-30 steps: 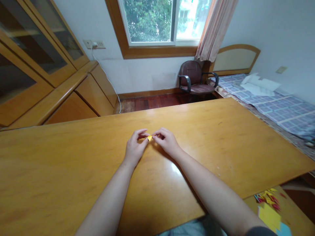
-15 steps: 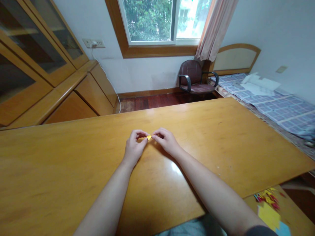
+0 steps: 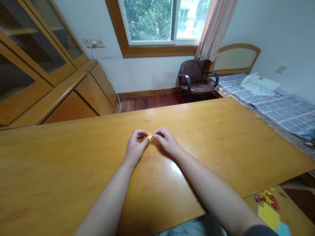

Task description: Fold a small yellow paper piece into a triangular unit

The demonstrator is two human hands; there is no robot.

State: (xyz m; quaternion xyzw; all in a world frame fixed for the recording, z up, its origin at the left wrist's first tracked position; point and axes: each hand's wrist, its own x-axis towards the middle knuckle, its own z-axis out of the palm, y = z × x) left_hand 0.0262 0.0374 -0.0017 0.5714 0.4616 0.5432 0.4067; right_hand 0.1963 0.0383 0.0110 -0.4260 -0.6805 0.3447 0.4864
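A small piece of folded yellow paper is held just above the wooden table, near its middle. My left hand pinches it from the left between thumb and fingertips, and a thin yellow point shows behind the thumb. From the right, my right hand has thumb and forefinger closed at the paper's other end. Fingers cover part of the paper, so its full folded shape is hidden.
At lower right, on a lower surface, lie yellow paper sheets, a light blue sheet and a pile of small red and yellow folded pieces. A maroon armchair stands beyond the table, beside a bed.
The yellow paper has shifted slightly to the right and more of it shows between my fingers. My right fingertips have moved a little to the right.
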